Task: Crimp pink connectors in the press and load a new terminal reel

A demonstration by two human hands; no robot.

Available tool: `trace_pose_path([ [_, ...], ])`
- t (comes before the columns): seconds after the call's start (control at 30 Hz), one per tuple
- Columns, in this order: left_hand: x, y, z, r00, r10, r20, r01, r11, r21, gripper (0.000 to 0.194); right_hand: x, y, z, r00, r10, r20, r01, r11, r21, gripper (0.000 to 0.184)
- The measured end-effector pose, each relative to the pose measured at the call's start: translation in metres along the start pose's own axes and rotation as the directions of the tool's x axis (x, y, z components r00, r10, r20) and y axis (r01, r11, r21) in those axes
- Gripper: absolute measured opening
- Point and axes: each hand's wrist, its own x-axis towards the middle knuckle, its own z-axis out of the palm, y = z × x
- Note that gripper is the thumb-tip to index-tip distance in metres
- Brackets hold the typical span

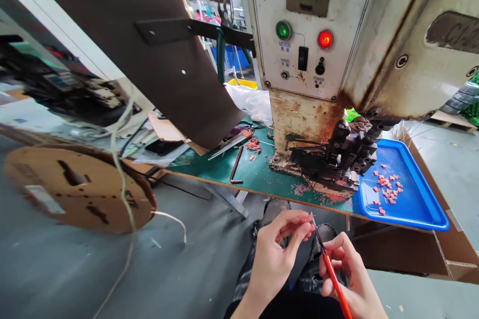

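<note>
My left hand [279, 249] is low in the middle of the view, its thumb and fingers pinched on a small pink piece [307, 227]. My right hand [350, 271] is beside it, fingers wrapped round a red-handled tool [331, 269] whose dark tip points up at the pink piece. Both hands hover over my lap, below the green bench edge [239, 172]. Just above them stands the worn press machine [322, 60] with its black tooling head [344, 157].
A blue tray [415, 194] with several pink pieces sits right of the machine. A red hex key [236, 164], metal rods and more pink pieces lie on the green bench. A brown cardboard reel [78, 187] with pale strip hangs at left. A cardboard box is at right.
</note>
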Motion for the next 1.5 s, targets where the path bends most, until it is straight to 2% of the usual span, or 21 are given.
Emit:
trace_pose_path([
  [0.07,-0.001,0.002,0.000,1.000,0.001,0.010,-0.001,1.000,0.011,0.005,-0.001,0.005,0.007,0.999,-0.026,-0.046,0.027,0.999,0.022,0.069],
  [0.33,-0.005,0.009,0.002,0.998,-0.045,0.040,0.046,0.999,-0.017,0.005,0.000,0.006,0.010,1.000,-0.028,-0.002,0.028,0.990,0.137,0.064],
  [0.67,-0.005,0.006,-0.001,0.991,-0.116,0.069,0.118,0.993,-0.029,0.014,0.000,0.005,0.009,0.999,-0.032,-0.037,0.033,0.999,0.018,0.061],
  [0.97,-0.005,0.005,-0.002,0.983,-0.167,0.077,0.172,0.982,-0.074,0.018,0.004,-0.020,0.010,0.998,0.036,-0.053,-0.037,0.999,-0.034,0.060],
  [1.27,-0.006,0.001,-0.003,0.985,-0.154,0.079,0.162,0.982,-0.096,0.018,0.000,0.001,0.016,0.998,0.005,-0.064,-0.007,0.999,-0.037,0.045],
  [1.5,-0.008,-0.001,-0.004,0.983,-0.147,0.106,0.158,0.983,-0.098,0.021,-0.001,-0.002,0.015,0.998,-0.004,-0.057,0.002,0.999,-0.037,0.046],
])
